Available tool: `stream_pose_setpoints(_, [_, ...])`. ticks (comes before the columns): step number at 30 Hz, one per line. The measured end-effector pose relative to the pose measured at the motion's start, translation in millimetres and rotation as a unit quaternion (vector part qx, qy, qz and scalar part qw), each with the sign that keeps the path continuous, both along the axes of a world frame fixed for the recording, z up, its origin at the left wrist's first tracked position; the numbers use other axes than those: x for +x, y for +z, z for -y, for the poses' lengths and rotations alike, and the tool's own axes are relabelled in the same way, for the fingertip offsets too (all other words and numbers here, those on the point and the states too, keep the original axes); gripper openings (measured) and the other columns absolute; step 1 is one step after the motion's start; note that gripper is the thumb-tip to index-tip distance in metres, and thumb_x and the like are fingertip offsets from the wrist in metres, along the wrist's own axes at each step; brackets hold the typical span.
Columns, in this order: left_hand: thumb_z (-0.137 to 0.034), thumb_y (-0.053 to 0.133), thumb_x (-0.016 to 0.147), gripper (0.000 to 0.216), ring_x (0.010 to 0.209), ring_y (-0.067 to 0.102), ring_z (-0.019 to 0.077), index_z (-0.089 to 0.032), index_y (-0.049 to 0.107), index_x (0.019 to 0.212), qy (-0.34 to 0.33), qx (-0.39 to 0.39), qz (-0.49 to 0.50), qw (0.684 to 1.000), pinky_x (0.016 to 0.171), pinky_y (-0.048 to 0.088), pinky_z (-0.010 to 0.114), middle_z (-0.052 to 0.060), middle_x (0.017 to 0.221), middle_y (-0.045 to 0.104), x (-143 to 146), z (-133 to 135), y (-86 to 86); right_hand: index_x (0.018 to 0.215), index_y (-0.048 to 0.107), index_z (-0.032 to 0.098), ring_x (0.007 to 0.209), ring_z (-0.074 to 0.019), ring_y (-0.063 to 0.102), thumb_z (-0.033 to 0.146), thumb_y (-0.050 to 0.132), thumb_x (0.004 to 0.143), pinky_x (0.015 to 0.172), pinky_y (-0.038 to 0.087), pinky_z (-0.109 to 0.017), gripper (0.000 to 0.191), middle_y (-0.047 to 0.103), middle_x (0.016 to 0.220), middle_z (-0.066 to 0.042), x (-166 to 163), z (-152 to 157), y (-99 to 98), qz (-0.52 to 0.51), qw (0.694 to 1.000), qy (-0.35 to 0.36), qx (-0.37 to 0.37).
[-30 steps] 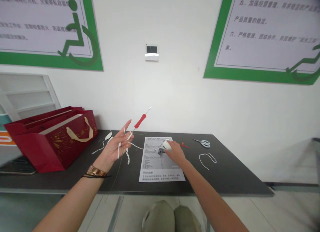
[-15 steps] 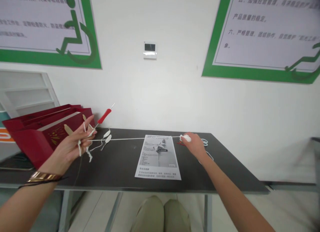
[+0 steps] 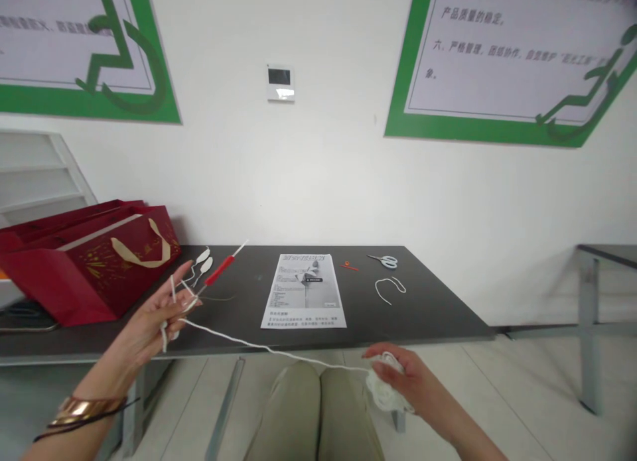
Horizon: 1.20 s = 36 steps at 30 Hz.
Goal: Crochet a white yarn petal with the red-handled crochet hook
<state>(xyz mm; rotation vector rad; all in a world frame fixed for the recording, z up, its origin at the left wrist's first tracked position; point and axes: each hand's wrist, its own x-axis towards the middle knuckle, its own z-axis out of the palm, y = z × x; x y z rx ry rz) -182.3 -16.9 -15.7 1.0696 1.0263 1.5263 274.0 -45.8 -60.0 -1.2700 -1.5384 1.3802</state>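
My left hand is closed on a crochet hook with a red handle and on a bit of white crochet work, over the table's left front. Yarn is looped around its fingers, and the hook points up to the right. A slack white strand runs from there to a ball of white yarn. My right hand grips this ball in front of the table edge, above my right knee. Two small white leaf-shaped pieces with thread tails lie just beyond my left fingers.
A printed sheet lies mid-table. To its right are small orange-red items, scissors and a loose white cord. Red gift bags stand at left, near a dark flat object. Behind is a wall.
My right hand has come back from above the table to in front of its edge, bringing the yarn ball. The strand, taut before, now sags. The view has shifted, uncovering the scissors and cord.
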Motion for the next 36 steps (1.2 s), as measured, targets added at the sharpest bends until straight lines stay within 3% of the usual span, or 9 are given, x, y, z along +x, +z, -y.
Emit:
stream_pose_setpoints(5, [-0.018,0.076,0.071,0.087,0.04,0.043,0.0061,-0.033,0.033,0.145,0.001,0.008,-0.061,0.998,0.033,0.032,0.015,-0.004,0.067,0.061,98,-13,-32.5,0.098,0.066,0.021,0.049,-0.0095,0.045,0.053,0.068,0.074,0.042,0.031,-0.02,0.04,0.057,0.067,0.001,-56,6,-18.7,-0.186,0.981,-0.037,-0.05])
stream_pose_setpoints(8, [-0.021,0.069,0.08,0.071,0.052,0.054,0.0102,-0.028,0.035,0.143,0.037,0.011,-0.125,0.991,0.042,0.043,0.02,-0.003,0.075,0.061,128,-46,-38.0,0.107,0.063,0.021,0.071,-0.015,0.058,0.041,0.078,0.065,0.063,0.044,-0.025,0.048,0.066,0.086,-0.003,-74,6,-24.4,-0.21,0.977,-0.037,-0.02])
stream_pose_setpoints(10, [-0.027,0.059,0.089,0.036,0.075,0.063,0.0165,-0.017,0.053,0.124,0.049,-0.006,-0.179,0.983,0.062,0.055,0.032,0.006,0.101,0.064,133,-77,-35.7,0.114,0.059,0.023,0.077,-0.0165,0.06,0.034,0.076,0.068,0.069,0.045,-0.027,0.051,0.067,0.093,-0.003,-77,5,-26.9,-0.194,0.979,-0.055,0.014])
stream_pose_setpoints(11, [-0.028,0.058,0.09,0.031,0.086,0.064,0.0197,-0.016,0.056,0.119,0.054,-0.018,-0.204,0.977,0.072,0.056,0.038,0.008,0.11,0.062,132,-93,-34.1,0.114,0.057,0.023,0.076,-0.0166,0.06,0.032,0.074,0.07,0.067,0.045,-0.027,0.048,0.067,0.092,-0.003,-77,3,-27.9,-0.178,0.981,-0.066,0.031])
stream_pose_setpoints(17, [-0.03,0.058,0.09,0.033,0.099,0.062,0.0238,-0.017,0.056,0.121,0.043,-0.076,-0.344,0.935,0.081,0.053,0.044,0.01,0.12,0.059,121,-157,-34.7,0.088,0.066,0.02,0.072,-0.0185,0.059,0.02,0.07,0.069,0.067,0.044,-0.029,0.02,0.067,0.079,-0.002,-68,-37,-25.4,-0.084,0.987,-0.075,0.115])
stream_pose_setpoints(19, [-0.03,0.058,0.09,0.033,0.099,0.062,0.0239,-0.017,0.056,0.121,0.036,-0.078,-0.385,0.919,0.082,0.053,0.044,0.01,0.121,0.059,121,-166,-37.5,0.084,0.068,0.019,0.079,-0.0202,0.06,0.012,0.071,0.061,0.073,0.044,-0.03,0.024,0.067,0.084,-0.002,-65,-62,-18.7,-0.054,0.985,-0.069,0.152])
stream_pose_setpoints(25, [-0.03,0.057,0.091,0.032,0.1,0.062,0.0238,-0.017,0.056,0.12,0.013,-0.039,-0.487,0.873,0.082,0.053,0.044,0.01,0.121,0.059,128,-180,-41.2,0.1,0.065,0.018,0.075,-0.0186,0.063,0.018,0.073,0.07,0.069,0.05,-0.032,0.031,0.069,0.083,-0.001,-61,-147,0.2,0.023,0.98,0.027,0.198])
stream_pose_setpoints(30, [-0.03,0.057,0.091,0.031,0.101,0.061,0.0239,-0.018,0.056,0.12,0.002,-0.023,-0.537,0.844,0.084,0.052,0.045,0.01,0.123,0.058,134,-184,-41.2,0.108,0.06,0.014,0.087,-0.019,0.065,0.031,0.058,0.091,0.075,0.055,-0.038,0.024,0.064,0.104,-0.006,-69,-200,-12.5,0.091,0.966,0.105,0.219])
stream_pose_setpoints(36, [-0.031,0.058,0.09,0.031,0.099,0.062,0.0254,-0.016,0.059,0.117,-0.036,-0.073,-0.552,0.83,0.082,0.053,0.043,0.008,0.119,0.06,130,-198,-33.3,0.115,0.058,0.016,0.099,-0.0225,0.062,0.031,0.058,0.091,0.083,0.053,-0.043,0.028,0.061,0.117,-0.008,-93,-235,-26.9,0.129,0.953,0.124,0.243])
